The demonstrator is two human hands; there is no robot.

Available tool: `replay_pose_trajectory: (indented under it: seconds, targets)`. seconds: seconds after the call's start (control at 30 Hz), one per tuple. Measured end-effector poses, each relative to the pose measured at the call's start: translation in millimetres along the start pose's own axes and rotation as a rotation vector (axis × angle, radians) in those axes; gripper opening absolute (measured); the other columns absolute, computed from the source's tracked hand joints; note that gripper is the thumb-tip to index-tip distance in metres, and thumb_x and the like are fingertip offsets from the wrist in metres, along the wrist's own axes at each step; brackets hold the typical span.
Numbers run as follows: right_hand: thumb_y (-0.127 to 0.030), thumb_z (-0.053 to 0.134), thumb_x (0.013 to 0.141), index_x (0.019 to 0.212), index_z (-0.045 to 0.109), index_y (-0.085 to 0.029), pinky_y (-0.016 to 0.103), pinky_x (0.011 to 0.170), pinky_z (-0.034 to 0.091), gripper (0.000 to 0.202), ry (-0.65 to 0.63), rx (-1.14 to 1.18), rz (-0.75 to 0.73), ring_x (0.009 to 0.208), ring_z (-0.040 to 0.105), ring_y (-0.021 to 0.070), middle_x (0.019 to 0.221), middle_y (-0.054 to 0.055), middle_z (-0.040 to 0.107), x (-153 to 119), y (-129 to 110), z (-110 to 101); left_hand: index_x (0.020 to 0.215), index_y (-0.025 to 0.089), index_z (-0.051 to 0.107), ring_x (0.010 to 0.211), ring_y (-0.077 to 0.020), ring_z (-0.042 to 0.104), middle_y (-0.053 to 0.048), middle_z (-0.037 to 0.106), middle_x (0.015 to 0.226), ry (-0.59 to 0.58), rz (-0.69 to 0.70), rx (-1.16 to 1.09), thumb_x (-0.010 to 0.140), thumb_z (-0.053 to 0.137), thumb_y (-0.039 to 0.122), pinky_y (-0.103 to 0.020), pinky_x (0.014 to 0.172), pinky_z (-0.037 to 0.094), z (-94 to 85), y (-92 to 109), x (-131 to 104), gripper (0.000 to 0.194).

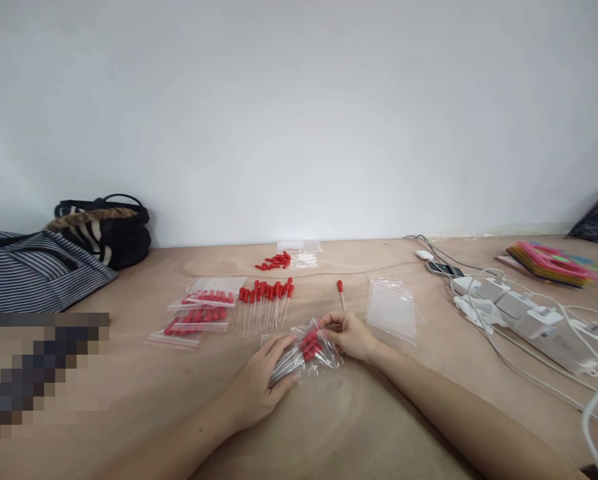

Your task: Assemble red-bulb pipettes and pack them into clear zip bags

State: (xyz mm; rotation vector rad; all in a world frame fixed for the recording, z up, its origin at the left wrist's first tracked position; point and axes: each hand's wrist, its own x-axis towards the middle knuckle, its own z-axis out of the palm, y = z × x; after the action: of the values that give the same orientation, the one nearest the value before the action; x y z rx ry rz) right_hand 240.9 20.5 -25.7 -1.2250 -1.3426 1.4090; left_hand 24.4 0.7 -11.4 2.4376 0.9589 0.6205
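Note:
A clear zip bag (311, 348) of glass droppers with red rubber bulbs lies between my hands. My left hand (266, 380) is wrapped round the glass-tube end of the bag. At the bag's upper right edge, my right hand (349, 335) pinches the plastic near its red seal. A single dropper (341, 293) lies just beyond my right hand. Farther left is a row of loose droppers (269, 297), bulbs pointing away from me. Filled bags of droppers (203, 312) overlap to the left of that row. Flat zip bags (391, 310) are stacked to the right.
Loose red bulbs (275, 261) and thin glass tubes (306, 259) lie near the wall. On the right, white cables run around a power strip with chargers (539, 327); colourful sheets (553, 263) lie behind. A striped cloth (43, 270) and black bag (126, 233) are at left.

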Motion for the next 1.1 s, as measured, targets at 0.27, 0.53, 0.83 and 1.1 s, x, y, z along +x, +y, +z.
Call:
replay_pose_trajectory:
  seconds: [0.27,0.53,0.83,1.1]
  targets:
    - [-0.042,0.072,0.051,0.072,0.053,-0.016,0.023,0.049,0.043,0.039,0.107,0.028,-0.143,0.051,0.055,0.0109,0.058,-0.002,0.061,16.4,0.3,11.2,0.123,0.023,0.036,0.11,-0.0235,0.045,-0.007,0.047,0.121,0.003,-0.005,-0.033,0.077,0.048,0.021,-0.039,0.093,0.037,-0.3,-0.3,0.2,0.047]
    - [-0.034,0.07,0.055,0.067,0.056,-0.016,0.021,0.052,0.041,0.026,-0.04,-0.061,-0.155,0.05,0.051,0.008,0.055,-0.005,0.056,19.4,-4.6,9.8,0.12,0.024,0.038,0.109,-0.0223,0.046,-0.006,0.048,0.12,-0.019,0.013,-0.028,0.076,0.05,0.019,-0.038,0.092,0.038,-4.5,3.9,1.2,0.046]
    - [-0.037,0.072,0.05,0.071,0.059,-0.014,0.021,0.049,0.038,0.034,-0.075,0.012,-0.114,0.045,0.048,0.0065,0.051,-0.005,0.056,21.3,-5.8,3.4,0.117,0.025,0.047,0.113,-0.023,0.044,-0.007,0.042,0.126,0.022,0.054,0.071,0.077,0.051,0.022,-0.038,0.095,0.037,2.1,-3.4,-2.0,0.04]
    - [-0.027,0.076,0.044,0.059,0.052,-0.016,0.017,0.04,0.03,0.03,0.028,-0.138,-0.169,0.041,0.04,0.0044,0.048,-0.008,0.048,23.3,-5.0,-7.1,0.111,0.026,0.055,0.113,-0.0238,0.045,-0.005,0.048,0.124,0.014,0.109,0.069,0.077,0.051,0.024,-0.04,0.094,0.039,1.2,-4.0,-0.6,0.034]
